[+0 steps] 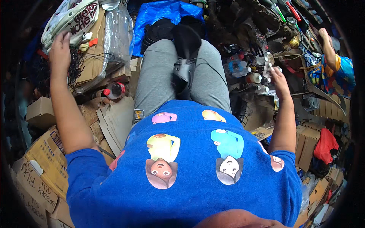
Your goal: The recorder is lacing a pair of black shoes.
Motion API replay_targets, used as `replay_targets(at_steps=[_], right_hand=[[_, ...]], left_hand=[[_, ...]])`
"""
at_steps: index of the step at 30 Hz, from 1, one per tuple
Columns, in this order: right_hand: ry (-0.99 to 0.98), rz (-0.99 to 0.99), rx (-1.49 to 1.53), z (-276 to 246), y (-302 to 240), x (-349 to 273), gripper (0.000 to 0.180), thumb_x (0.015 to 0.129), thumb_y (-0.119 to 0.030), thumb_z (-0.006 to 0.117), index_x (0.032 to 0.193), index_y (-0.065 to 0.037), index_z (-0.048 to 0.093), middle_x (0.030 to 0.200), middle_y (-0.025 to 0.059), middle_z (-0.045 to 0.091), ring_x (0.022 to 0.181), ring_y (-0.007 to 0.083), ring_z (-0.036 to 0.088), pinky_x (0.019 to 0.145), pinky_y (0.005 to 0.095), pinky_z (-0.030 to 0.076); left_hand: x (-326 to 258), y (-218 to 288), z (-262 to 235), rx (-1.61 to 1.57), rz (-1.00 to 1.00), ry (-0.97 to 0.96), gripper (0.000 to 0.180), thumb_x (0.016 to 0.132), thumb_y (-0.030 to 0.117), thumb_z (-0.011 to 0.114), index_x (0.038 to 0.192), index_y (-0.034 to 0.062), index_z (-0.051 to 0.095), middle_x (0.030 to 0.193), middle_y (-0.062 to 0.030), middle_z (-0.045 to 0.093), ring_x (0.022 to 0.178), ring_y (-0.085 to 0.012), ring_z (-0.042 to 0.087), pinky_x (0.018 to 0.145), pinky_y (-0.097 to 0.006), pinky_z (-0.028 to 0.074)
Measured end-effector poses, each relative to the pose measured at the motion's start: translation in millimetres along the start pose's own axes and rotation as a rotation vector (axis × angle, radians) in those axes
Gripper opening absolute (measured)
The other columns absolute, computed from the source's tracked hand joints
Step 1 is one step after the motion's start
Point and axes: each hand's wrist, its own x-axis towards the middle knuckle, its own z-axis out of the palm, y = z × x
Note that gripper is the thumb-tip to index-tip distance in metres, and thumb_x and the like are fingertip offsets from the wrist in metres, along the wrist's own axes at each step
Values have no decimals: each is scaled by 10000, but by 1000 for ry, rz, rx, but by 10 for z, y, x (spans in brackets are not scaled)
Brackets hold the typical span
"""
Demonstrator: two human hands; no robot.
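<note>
— Where are the hands right now?

— Both are out wide from where I watch. The left hand [60, 47] is up at ten o'clock, back toward the camera, lying on a tangle of black cords [77, 67] just under a printed bag [72, 17]. The right hand [279, 78] is at two o'clock, its fingers pointing into a cluster of small bottles [255, 77].

— And the grips?

— On the left the thumb stands out, but the fingers dip into the cords; I cannot tell whether the grip has closed on any. On the right the grip looks narrow, fingertips lost among the caps, so I cannot tell there either.

— What is in the middle?

— A black shoe [184, 72] lies on the lap at twelve o'clock, touched by neither hand.

— So which step do you judge this to be?

— Fetching, I'd say: cords on one side, a bottle on the other, with the shoe waiting.

— What would the next move call for?

— A firm pinch on one cord without dragging the tangle, and a clean hold on one bottle without knocking its neighbours. Another person's arm [330, 49] works at two o'clock, farther out; keep apart from it.
</note>
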Motion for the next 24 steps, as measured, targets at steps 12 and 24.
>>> replay_targets(at_steps=[12, 24], right_hand=[[-246, -676, -180, 1633, -1282, -74, 168, 776, -108, 769, 941, -83, 747, 872, 55, 655, 817, 149, 646, 739, 292, 512], [-323, -567, -210, 1740, -1249, 2, 159, 749, -79, 786, 905, -93, 752, 843, 34, 614, 797, 135, 614, 717, 277, 502]], left_hand=[[-491, 2228, 1460, -230, 796, -1167, 339, 801, 280, 755, 1042, 53, 684, 1029, -128, 628, 975, -284, 622, 835, -384, 487], [-608, 2058, 1874, -933, 461, -1407, 247, 817, 198, 724, 874, -31, 653, 879, -39, 569, 890, -160, 547, 833, -288, 418]])
